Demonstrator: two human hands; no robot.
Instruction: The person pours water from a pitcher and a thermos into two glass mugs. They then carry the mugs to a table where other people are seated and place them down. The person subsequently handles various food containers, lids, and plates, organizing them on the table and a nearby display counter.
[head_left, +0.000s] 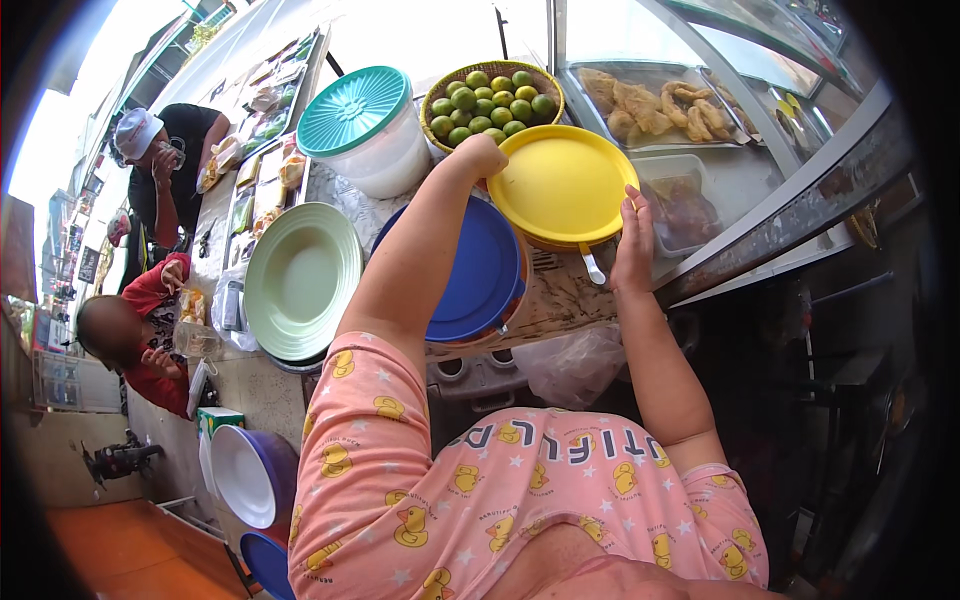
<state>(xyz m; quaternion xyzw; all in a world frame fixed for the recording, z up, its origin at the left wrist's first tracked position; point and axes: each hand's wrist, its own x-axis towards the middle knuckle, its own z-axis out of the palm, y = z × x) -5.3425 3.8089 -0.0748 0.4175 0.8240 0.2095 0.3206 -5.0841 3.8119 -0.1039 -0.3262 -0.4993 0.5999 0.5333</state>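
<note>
A round yellow plastic lid (564, 183) covers a container on the marbled counter. My left hand (484, 156) is curled at the lid's left rim, its fingertips partly hidden. On the other side, my right hand (634, 236) has its fingers extended upward, the tips at the lid's right rim; its grip is unclear. The white handle of a utensil (592, 264) sticks out from under the yellow lid, just left of my right hand. Below my left forearm, which partly hides it, a blue lid (476, 270) tops another round container. Green citrus fruits (491, 103) fill a woven basket (559, 82) behind the yellow lid.
A pale green plate (304, 281) and a clear tub with a teal lid (352, 111) stand left. Right is a glass-and-metal display case (772, 217) with a tray of fried food (660, 109). A plastic bag (574, 367) hangs below the counter edge. Two people (161, 330) are across at left.
</note>
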